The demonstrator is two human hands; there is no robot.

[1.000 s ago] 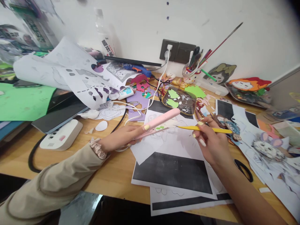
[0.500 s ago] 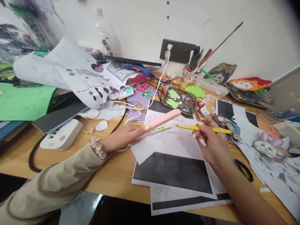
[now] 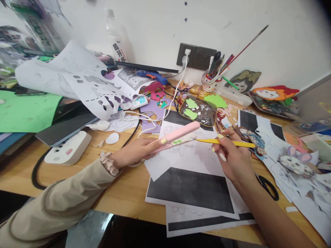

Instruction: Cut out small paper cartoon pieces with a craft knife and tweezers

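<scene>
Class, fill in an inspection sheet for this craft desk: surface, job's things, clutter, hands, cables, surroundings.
Surface: wooden desk, mostly covered with paper.
Job's things: pink flat iron with green paper bits between its plates; yellow tweezers pointing at them.
Clutter: printed sheets, cut-out figures, scissors, brush cup.
Hands: left hand grips the iron; right hand pinches the tweezers.
Cables: white cord to wall socket; black cable.
Surroundings: white wall.

Paper-strewn wooden desk

The clear bottle by the wall bears dark Chinese characters, seemingly "喝开水".
</scene>
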